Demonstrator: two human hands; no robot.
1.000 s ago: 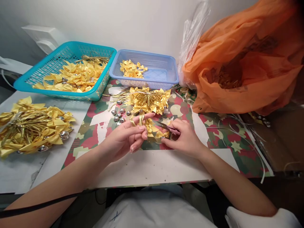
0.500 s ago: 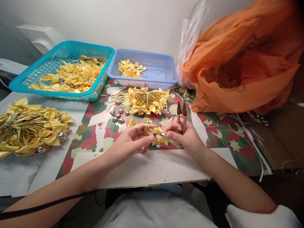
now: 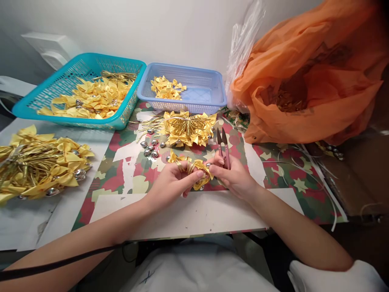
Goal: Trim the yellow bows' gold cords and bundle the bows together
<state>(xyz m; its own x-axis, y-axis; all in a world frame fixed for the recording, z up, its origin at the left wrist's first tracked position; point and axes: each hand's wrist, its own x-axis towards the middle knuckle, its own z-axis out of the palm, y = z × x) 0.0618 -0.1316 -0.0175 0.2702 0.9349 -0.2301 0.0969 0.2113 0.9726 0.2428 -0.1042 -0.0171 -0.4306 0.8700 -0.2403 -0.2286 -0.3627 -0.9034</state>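
Observation:
My left hand (image 3: 174,180) is closed around a small bunch of yellow ribbon bows (image 3: 199,175), with gold cord looped over its fingers. My right hand (image 3: 232,176) grips a pair of thread snips (image 3: 223,148), blades pointing up and apart. Its thumb and index finger also pinch at the bunch's right side, by a small silver bell (image 3: 208,164). Just behind the hands lies a larger bundle of yellow bows with gold cords (image 3: 188,127). Several loose silver bells (image 3: 151,149) sit left of that bundle.
A teal basket (image 3: 126,109) of bows stands at the back left, beside a blue basket (image 3: 209,106) holding smaller bows. Another bow bundle (image 3: 39,162) lies at the left. An orange plastic bag (image 3: 319,117) stands at the right, near white cords (image 3: 304,162).
My right hand with the snips has moved slightly left and tipped left. Both hands are closer together, and the held bows have turned and bunched up between them.

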